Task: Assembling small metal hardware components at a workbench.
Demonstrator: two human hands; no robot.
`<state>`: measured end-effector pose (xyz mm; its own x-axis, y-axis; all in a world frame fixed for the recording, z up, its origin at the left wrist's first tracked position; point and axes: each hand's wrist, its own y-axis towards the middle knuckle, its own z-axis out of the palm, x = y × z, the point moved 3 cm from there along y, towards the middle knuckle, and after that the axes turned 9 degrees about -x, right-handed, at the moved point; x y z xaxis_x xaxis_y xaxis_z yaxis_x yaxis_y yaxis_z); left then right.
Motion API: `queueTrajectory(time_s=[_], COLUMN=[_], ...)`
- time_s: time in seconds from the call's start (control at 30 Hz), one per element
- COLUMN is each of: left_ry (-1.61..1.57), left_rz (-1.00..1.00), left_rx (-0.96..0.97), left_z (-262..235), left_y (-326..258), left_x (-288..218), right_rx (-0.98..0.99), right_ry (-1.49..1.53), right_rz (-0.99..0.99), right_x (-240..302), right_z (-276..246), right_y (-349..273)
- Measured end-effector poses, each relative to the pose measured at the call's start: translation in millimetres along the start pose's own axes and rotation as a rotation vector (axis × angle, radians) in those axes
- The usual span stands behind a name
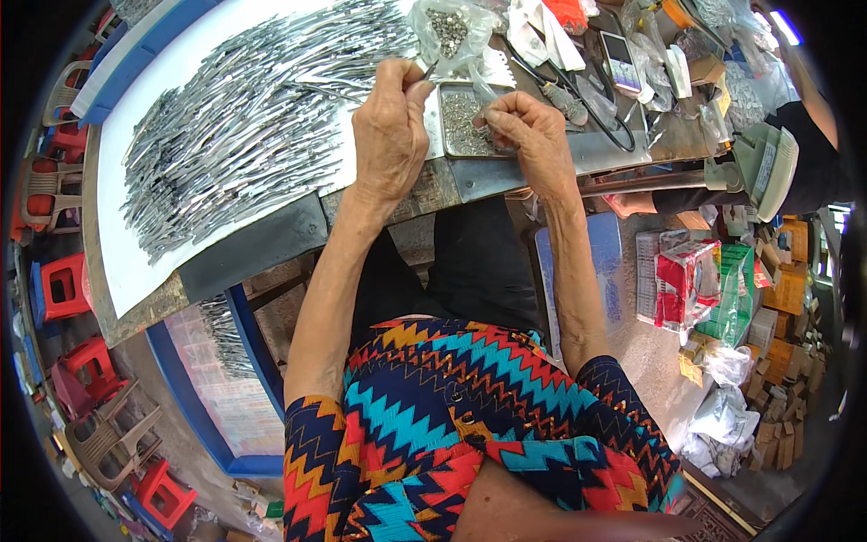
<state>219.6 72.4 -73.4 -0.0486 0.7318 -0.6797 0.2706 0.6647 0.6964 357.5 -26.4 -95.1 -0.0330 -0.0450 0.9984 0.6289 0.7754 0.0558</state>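
My left hand (390, 135) is closed in a pinch on a slim dark metal piece, whose tip (431, 70) shows past the thumb. It is above the table's near edge, to the right of a wide pile of long thin metal pieces (244, 126) on a white sheet. My right hand (535, 140) has thumb and fingertips pressed together at the right side of a shallow metal tray (459, 155) with many tiny metal parts. What those fingertips hold, if anything, is too small to make out. A clear plastic bag of small round metal parts (447, 32) lies just behind the tray.
Pliers-like dark handles (623, 135), a phone-like device (619, 61) and plastic bags crowd the table's right. A lamp-like pale green head (766, 170) and another person's arm (817, 108) are beyond. Below left stands a blue-rimmed tray (194, 411); red stools (65, 287) line the left.
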Motion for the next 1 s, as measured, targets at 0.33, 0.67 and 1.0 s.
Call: queueTrajectory(time_s=[0.33, 0.67, 1.0], left_ry=[-0.759, -0.658, -0.716], left_rz=[-0.893, -0.953, -1.008], left_rx=[0.104, 0.223, 0.223], left_z=[1.5, 2.8, 5.3], left_y=[-41.5, -52.1, -47.6], left_x=[-6.3, -9.8, -10.7], right_rx=[-0.009, -0.049, -0.008], right_ry=[0.017, 0.021, 0.169], right_rz=[0.062, 0.100, 0.114], right_x=[1.2, 3.0, 1.4], right_z=[5.0, 5.8, 4.1], right_y=[-2.6, -3.8, -2.7])
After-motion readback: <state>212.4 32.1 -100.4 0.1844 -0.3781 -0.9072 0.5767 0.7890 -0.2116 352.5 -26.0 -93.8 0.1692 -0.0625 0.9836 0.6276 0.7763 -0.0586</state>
